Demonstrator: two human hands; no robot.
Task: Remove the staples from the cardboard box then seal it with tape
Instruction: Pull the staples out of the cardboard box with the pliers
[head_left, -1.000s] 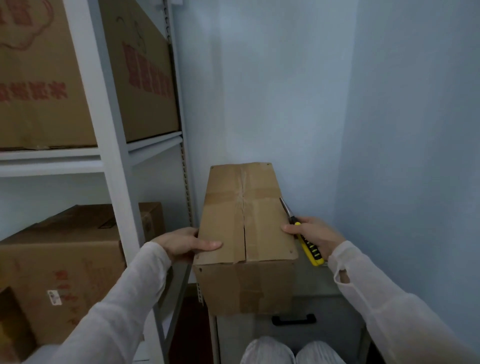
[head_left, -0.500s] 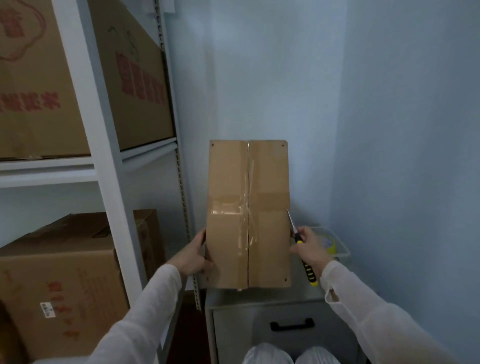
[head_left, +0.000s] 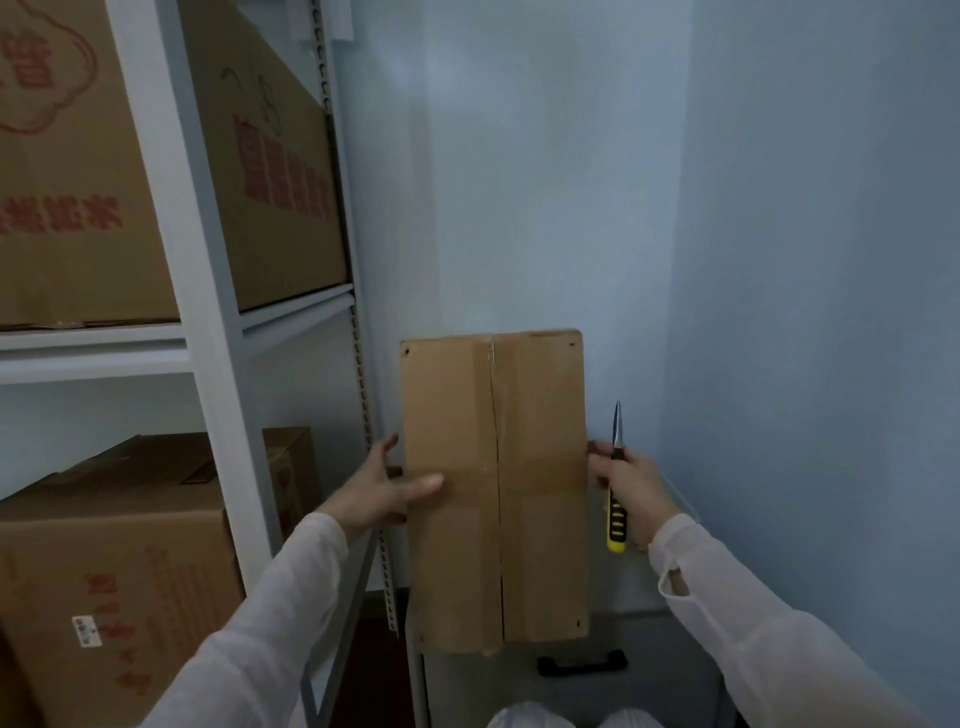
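**A:** Containers first. What is recorded?

**B:** Cardboard box (head_left: 493, 488), flaps shut, contents not visible. Centre seam (head_left: 496, 467) closed along its full length. Small dark marks near three visible corners of the facing panel. A faint band crosses the panel at mid-height.

**A:** Other containers?

**B:** Shelving rack (head_left: 171, 234) on the left. It carries an upper carton (head_left: 280, 182) with red print and a lower carton (head_left: 114, 561), also with red print. Both are closed, so contents are unknown. Grey cabinet (head_left: 483, 686) below the box, drawer shut, black drawer handle (head_left: 582, 664) showing.

**A:** Box position and orientation?

**B:** In the corner, between rack and right wall, above the cabinet. The broad panel faces the camera. The long axis runs up the frame, away from the person, and the seam runs parallel to it. The lower edge meets the cabinet top line, but I cannot tell whether it rests there.

**A:** Hands?

**B:** Left hand (head_left: 379, 493) grips the box's left edge, thumb laid across the front panel, fingers wrapped behind. Right hand (head_left: 631, 491) is closed round a hand tool (head_left: 616, 525) with a yellow-and-black handle. Its fingertips touch the box's right edge.

**A:** Tool direction?

**B:** The metal tip points up the frame, parallel to the box's long axis and just beside its right edge. The handle end points toward the person.
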